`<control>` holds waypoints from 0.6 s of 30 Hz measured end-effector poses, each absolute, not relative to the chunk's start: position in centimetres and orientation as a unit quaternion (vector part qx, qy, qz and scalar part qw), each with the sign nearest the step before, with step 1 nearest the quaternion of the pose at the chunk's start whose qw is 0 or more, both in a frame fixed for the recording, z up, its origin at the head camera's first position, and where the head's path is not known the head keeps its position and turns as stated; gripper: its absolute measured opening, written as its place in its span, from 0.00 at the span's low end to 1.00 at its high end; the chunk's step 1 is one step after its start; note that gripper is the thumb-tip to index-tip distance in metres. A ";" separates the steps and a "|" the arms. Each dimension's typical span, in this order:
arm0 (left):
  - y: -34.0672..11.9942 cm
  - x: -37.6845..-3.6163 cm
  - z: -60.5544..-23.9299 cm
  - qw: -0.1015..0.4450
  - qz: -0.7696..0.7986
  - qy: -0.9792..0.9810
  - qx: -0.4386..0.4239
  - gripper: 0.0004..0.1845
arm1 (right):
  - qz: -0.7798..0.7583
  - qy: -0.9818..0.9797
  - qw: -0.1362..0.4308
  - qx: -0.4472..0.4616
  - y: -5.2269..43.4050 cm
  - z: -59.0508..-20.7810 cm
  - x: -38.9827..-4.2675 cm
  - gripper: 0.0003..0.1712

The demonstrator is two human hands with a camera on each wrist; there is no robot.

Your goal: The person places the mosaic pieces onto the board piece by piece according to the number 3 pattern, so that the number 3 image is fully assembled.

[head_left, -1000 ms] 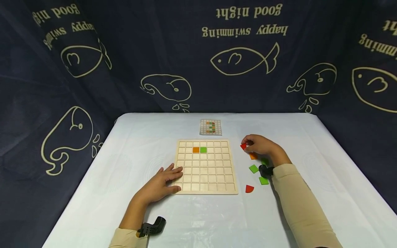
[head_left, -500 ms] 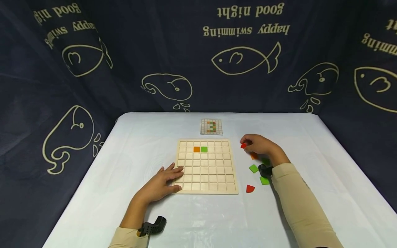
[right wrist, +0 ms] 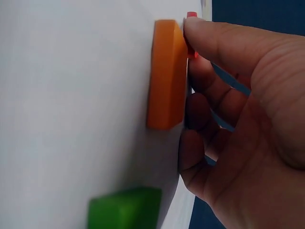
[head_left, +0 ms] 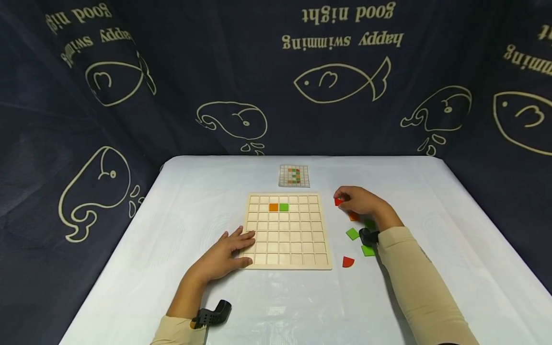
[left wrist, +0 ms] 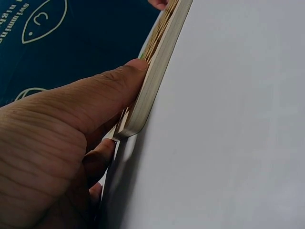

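Observation:
My left hand (head_left: 219, 257) rests with spread fingers on the left edge of a wooden grid board (head_left: 284, 249). In the left wrist view its thumb (left wrist: 119, 78) lies along the board's rim. An orange tile (head_left: 273, 207) and a green tile (head_left: 283, 207) sit side by side in the board's second row. Right of the board, my right hand (head_left: 363, 200) pinches a small red tile (head_left: 338, 202) between thumb and finger, at the tabletop; the fingers partly cover it. Another orange tile (right wrist: 167, 76) lies just beside those fingers.
Several loose green tiles (head_left: 352, 234) lie near the right wrist, one partly hidden by it. A red quarter-round tile (head_left: 348, 262) lies closer to the front. Behind the board is a pattern card (head_left: 294, 176) with a coloured grid. Dark printed cloth (head_left: 276, 81) hangs behind the table.
The red tile has turned slightly between the right hand's fingers. That hand stays in nearly the same place, and the left hand keeps its position on the board.

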State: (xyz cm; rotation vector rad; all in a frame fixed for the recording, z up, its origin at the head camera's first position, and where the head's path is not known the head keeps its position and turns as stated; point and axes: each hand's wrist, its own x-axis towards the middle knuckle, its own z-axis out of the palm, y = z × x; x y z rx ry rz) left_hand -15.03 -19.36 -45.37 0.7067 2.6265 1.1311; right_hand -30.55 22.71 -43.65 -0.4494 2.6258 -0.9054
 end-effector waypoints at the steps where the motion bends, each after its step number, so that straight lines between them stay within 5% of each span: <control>1: -19.3 -15.0 -45.3 0.098 0.382 0.887 0.240 0.33 | -0.315 0.921 0.164 -0.157 22.7 -43.6 -30.5 0.13; 18: -19.4 -15.1 -45.5 0.096 0.379 0.889 0.241 0.33 | -0.316 0.918 0.164 -0.174 22.6 -43.5 -30.5 0.13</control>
